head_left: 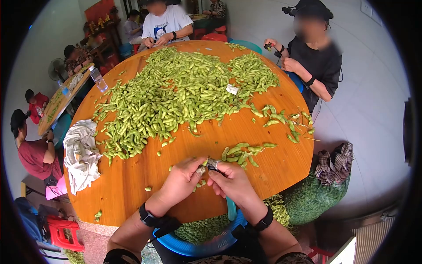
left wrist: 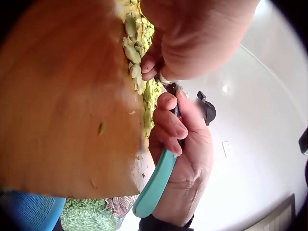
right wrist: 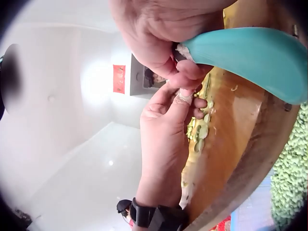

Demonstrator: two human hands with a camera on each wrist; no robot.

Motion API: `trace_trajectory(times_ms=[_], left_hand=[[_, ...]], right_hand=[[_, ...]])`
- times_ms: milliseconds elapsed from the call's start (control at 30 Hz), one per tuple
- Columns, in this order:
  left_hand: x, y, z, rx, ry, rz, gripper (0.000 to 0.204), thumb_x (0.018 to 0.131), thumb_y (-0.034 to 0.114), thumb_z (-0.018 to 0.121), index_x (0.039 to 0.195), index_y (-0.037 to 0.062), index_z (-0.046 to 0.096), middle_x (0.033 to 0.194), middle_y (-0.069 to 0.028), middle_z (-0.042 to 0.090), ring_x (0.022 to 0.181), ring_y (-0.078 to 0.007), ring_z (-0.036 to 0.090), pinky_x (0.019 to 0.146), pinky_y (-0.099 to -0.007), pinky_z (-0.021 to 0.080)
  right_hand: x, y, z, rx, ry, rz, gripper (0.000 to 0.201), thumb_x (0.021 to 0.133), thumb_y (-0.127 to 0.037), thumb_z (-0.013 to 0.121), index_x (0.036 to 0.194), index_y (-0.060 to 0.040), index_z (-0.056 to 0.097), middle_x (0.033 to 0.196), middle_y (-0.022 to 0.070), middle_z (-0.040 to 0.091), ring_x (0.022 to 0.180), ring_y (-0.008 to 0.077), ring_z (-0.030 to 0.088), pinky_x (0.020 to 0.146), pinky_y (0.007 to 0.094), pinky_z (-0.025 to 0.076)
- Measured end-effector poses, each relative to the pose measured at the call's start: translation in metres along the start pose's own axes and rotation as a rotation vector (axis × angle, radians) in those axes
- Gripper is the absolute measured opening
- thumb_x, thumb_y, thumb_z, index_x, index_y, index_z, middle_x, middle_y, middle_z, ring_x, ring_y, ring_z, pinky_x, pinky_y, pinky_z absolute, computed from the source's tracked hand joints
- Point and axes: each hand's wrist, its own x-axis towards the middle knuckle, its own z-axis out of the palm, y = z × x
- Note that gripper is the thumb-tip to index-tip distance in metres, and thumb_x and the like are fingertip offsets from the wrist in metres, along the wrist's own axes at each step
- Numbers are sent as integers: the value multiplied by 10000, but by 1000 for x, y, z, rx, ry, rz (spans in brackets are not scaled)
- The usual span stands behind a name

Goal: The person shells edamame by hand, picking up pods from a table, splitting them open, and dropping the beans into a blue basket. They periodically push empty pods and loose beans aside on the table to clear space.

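Both hands meet over the near side of the round wooden table (head_left: 132, 180). My right hand (head_left: 233, 178) holds a tool with a curved teal handle (right wrist: 250, 53), its handle end sticking out below the palm. Fingers cover most of the tool's dark working end. With fingertips and thumb bent together, my left hand (head_left: 178, 182) pinches a green soybean pod (head_left: 204, 163), mostly hidden, right at the tool's tip. Pale wrapping (right wrist: 185, 97) covers the left thumb tip. Just beyond the hands lies a small group of pods (head_left: 241, 153).
A large heap of pods (head_left: 176, 88) covers the table's far half. A white cloth (head_left: 81, 154) lies at the left edge. Below the near edge stands a blue basket (head_left: 193, 251); a full green mesh sack (head_left: 316, 200) is at right. People (head_left: 314, 57) sit across the table.
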Motion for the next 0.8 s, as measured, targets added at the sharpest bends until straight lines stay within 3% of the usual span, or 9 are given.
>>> trace_trajectory(times_ms=[167, 233, 400, 533, 600, 633, 700, 800], left_hand=[[-4, -6, 3, 132, 58, 123, 358, 814, -92, 546, 1161, -1, 560, 942, -136, 619, 720, -232, 663, 627, -304, 540], [-5, -2, 2, 152, 66, 117, 337, 815, -96, 534, 1139, -5, 554, 933, -138, 621, 722, -237, 666, 622, -307, 539], [-6, -2, 4, 281, 92, 136, 280, 830, -91, 505, 1097, -10, 534, 892, -146, 622, 708, -233, 669, 599, -314, 534], [-6, -11, 3, 71, 19, -15, 249, 895, -50, 456, 1128, -9, 533, 846, -98, 622, 646, -145, 636, 563, -268, 514], [-3, -10, 2, -220, 1, -196, 255, 924, -36, 422, 1149, 0, 538, 857, -40, 624, 627, -84, 585, 551, -228, 491], [-2, -13, 1, -221, -1, -197, 255, 924, -36, 422, 1149, 0, 538, 857, -40, 624, 627, -84, 585, 551, -228, 491], [2, -23, 0, -574, -39, -350, 258, 932, 10, 458, 1176, 3, 541, 850, -37, 614, 680, -76, 594, 586, -250, 511], [6, -15, -3, -653, -39, -379, 243, 935, 23, 490, 1171, 10, 547, 866, -30, 616, 666, -80, 578, 592, -231, 503]], right_hand=[[-3, 1, 6, -8, 2, 64, 75, 919, -84, 548, 930, -33, 602, 679, -8, 572, 490, 47, 504, 397, 196, 374], [-2, 5, 10, 38, 33, -11, 77, 925, -89, 542, 955, -50, 602, 667, -27, 542, 491, 39, 473, 404, 198, 354], [1, 6, 12, 89, 80, 9, 110, 926, -84, 535, 995, -60, 618, 665, -27, 538, 481, 37, 455, 394, 191, 332], [6, 11, 7, 177, 36, 81, 136, 918, -73, 539, 1011, -61, 637, 661, -16, 560, 464, 41, 455, 385, 186, 329], [7, 9, 7, 192, 30, 90, 129, 914, -71, 542, 992, -59, 645, 654, -14, 566, 450, 42, 450, 378, 188, 324], [7, 8, 6, 189, 28, 101, 128, 916, -74, 541, 990, -58, 644, 655, -15, 565, 458, 41, 456, 382, 186, 328], [9, 6, 5, 186, 26, 113, 128, 918, -77, 539, 988, -57, 644, 655, -16, 564, 467, 40, 462, 386, 185, 332], [10, 2, 6, 147, 41, 114, 129, 920, -79, 540, 1005, -58, 635, 666, -13, 565, 483, 38, 472, 395, 186, 342]])
